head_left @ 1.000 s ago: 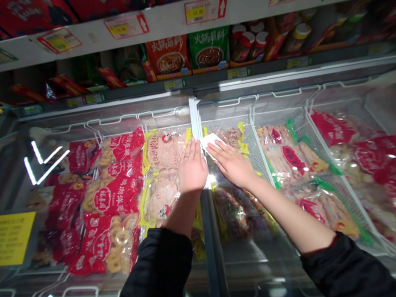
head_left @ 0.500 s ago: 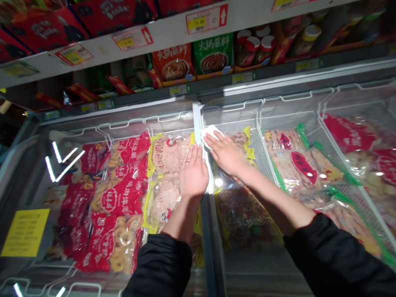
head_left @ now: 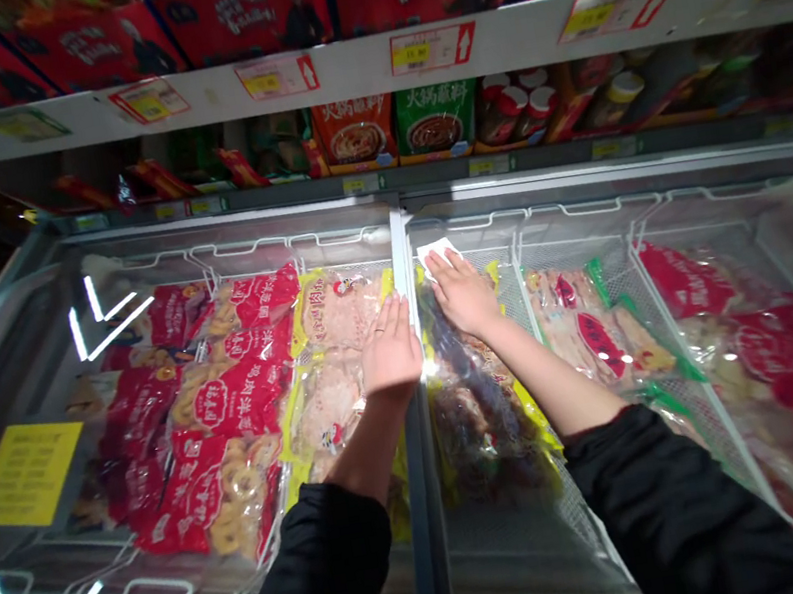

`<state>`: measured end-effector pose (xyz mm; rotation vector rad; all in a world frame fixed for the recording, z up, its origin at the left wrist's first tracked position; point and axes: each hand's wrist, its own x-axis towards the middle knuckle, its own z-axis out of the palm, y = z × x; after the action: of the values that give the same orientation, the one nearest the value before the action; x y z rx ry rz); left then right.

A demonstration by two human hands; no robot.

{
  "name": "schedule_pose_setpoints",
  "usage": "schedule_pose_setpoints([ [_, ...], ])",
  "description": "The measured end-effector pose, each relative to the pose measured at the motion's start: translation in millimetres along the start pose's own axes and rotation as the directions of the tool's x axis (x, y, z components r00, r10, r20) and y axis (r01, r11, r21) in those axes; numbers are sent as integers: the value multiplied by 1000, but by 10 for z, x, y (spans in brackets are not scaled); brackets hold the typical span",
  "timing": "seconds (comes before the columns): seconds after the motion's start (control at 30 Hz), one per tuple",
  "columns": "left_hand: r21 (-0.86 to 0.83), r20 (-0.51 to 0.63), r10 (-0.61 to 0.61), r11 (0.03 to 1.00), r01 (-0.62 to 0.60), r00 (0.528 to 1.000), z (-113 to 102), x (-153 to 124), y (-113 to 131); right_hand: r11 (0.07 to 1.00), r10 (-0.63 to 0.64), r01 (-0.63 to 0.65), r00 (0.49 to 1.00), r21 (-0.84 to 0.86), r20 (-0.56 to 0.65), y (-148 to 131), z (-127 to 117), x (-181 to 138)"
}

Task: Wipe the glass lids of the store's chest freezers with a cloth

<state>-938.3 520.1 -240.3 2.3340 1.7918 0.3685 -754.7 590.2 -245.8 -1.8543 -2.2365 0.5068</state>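
My right hand (head_left: 464, 294) lies flat on the glass lid (head_left: 584, 235) of a chest freezer, fingers pressing a white cloth (head_left: 436, 252) near the lid's far left corner. My left hand (head_left: 390, 349) rests flat with fingers stretched out on the neighbouring glass lid (head_left: 157, 276), right beside the white frame strip (head_left: 401, 266) between the two lids. Both arms wear black sleeves. Under the glass lie frozen food bags: yellow-edged ones (head_left: 333, 348) below my left hand, a dark one (head_left: 476, 405) below my right forearm.
Red bags (head_left: 231, 396) fill the left wire basket, and green-edged (head_left: 600, 334) and red bags (head_left: 791, 342) the right ones. A yellow notice (head_left: 26, 472) sticks on the left lid. Shelves above carry sauce packets (head_left: 354, 132), jars (head_left: 509, 106) and price tags (head_left: 431, 48).
My right hand has slid the white cloth farther away along the glass, towards the lid's far edge. My left hand has stayed flat in about the same spot.
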Motion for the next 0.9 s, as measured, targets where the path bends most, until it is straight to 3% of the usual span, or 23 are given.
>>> schedule_pose_setpoints([
  [0.13, -7, -35, 13, 1000, -13, 999, 72, -12, -52, 996, -92, 91, 995, 13, 41, -165, 81, -140],
  [0.3, -38, -107, 56, 997, -60, 993, 121, -53, -70, 977, -207, 211, 973, -35, 99, 93, -47, -524],
  [0.43, -47, -159, 63, 996, -72, 985, 114, -73, -40, 994, -58, 63, 996, -89, 67, 209, -105, -297],
  [0.53, -25, -163, 73, 997, -78, 984, 72, -74, -7, 990, 100, -100, 995, -99, -3, 92, -27, 53],
  [0.6, -17, -147, 76, 997, -79, 986, 35, -69, 13, 989, 116, -118, 993, -91, -29, -23, 46, 190],
  [0.7, -20, -96, 78, 997, -80, 992, -14, -60, 28, 997, -7, 7, 1000, -78, 1, -106, 98, 118],
  [0.8, -20, -40, 74, 997, -75, 996, -52, -51, 33, 985, -147, 153, 986, -81, 73, -4, 37, -128],
  [0.9, -24, -2, 67, 997, -67, 998, -84, -33, 42, 979, -165, 176, 980, -100, 115, 162, -69, -191],
])
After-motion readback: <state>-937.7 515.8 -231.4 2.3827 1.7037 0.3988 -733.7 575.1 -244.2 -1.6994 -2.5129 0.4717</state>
